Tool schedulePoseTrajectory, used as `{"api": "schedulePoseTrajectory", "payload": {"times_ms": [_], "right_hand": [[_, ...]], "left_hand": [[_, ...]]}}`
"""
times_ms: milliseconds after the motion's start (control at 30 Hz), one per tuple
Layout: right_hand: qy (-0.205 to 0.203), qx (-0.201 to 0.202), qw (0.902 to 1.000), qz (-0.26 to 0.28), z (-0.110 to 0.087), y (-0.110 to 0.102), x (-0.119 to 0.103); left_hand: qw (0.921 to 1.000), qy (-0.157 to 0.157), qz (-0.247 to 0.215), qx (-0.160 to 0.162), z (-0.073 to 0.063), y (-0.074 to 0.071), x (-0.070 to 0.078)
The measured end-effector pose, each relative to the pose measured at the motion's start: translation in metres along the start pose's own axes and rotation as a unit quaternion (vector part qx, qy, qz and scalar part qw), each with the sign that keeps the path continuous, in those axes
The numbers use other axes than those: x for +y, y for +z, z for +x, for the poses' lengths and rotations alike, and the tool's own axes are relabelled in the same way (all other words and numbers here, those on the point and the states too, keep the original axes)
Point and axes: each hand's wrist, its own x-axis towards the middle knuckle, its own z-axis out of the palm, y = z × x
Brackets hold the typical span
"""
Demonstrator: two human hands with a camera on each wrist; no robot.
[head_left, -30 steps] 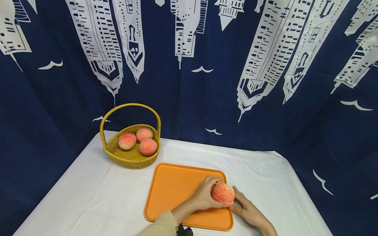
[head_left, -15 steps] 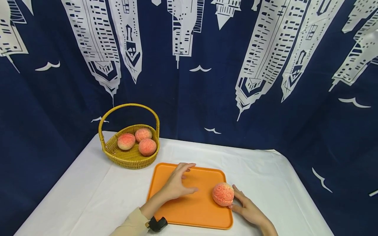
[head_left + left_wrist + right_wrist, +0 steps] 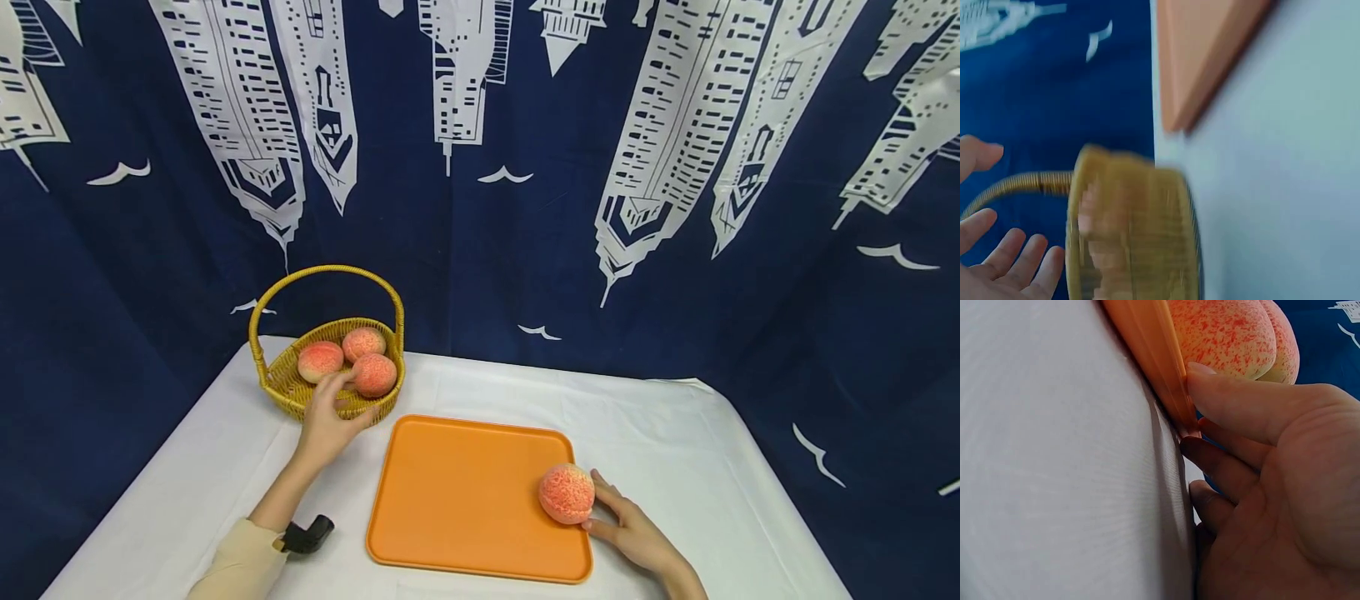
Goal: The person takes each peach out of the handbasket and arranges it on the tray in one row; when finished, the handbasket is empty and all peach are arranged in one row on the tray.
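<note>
Left hand [image 3: 327,429] hung empty at the basket's [image 3: 285,399] near side, fingers spread.
A light cupped grip probably suited the three peaches [image 3: 374,375] inside, taken singly without jostling the others. Right hand [image 3: 637,533] was loosely curved against the tray's [image 3: 457,500] edge, clutching nothing, right by the lone peach [image 3: 566,494] on it. No brands or writing were readable, backdrop [image 3: 525,250] included.

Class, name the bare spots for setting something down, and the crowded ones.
Free: the orange tray left of its peach; the white tablecloth right of the right hand. Crowded: the wicker basket, three peaches and the left hand.
</note>
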Motion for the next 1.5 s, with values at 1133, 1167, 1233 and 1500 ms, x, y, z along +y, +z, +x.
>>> {"api": "schedulePoseTrajectory", "payload": {"times_ms": [1133, 1167, 1233, 1500], "right_hand": [[0.044, -0.006, 0.9988, 0.022, 0.0, 0.003, -0.003], [0.045, -0.006, 0.9987, 0.025, 0.0, 0.003, -0.003], [0.045, -0.006, 0.9987, 0.022, 0.0, 0.003, -0.003], [0.033, -0.01, 0.9994, 0.007, 0.0, 0.001, -0.003]], "left_hand": [[0.9711, -0.168, -0.001, -0.17, 0.074, 0.001, -0.049], [0.9698, -0.17, 0.0, -0.175, 0.074, 0.002, -0.049], [0.9677, -0.176, 0.003, -0.181, 0.075, 0.003, -0.048], [0.9627, -0.185, 0.028, -0.196, 0.078, 0.005, -0.05]]}}
